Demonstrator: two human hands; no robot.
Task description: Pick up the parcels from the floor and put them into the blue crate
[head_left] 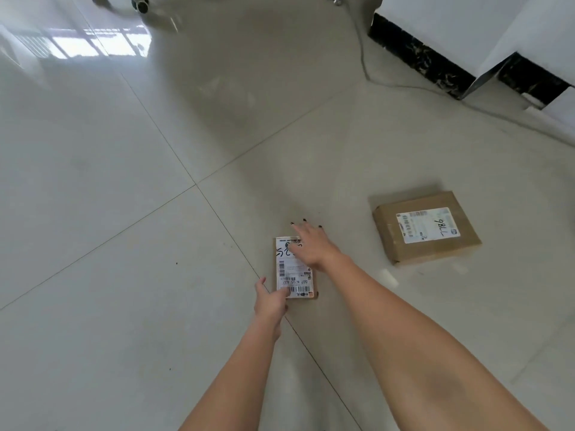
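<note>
A small flat cardboard parcel (pixel 294 273) with a white shipping label lies on the pale tiled floor in front of me. My left hand (pixel 270 298) is at its near left corner, thumb on the label. My right hand (pixel 309 244) stretches over its far end with fingers spread and straight. A larger brown cardboard parcel (pixel 426 227) with a white label lies on the floor to the right, apart from both hands. No blue crate is in view.
A grey cable (pixel 365 62) runs across the floor at the back right toward a white wall with a black marble skirting (pixel 420 54). Chair castors (pixel 141 4) show at the top left. A small scrap of tape (pixel 387 275) lies near the larger parcel.
</note>
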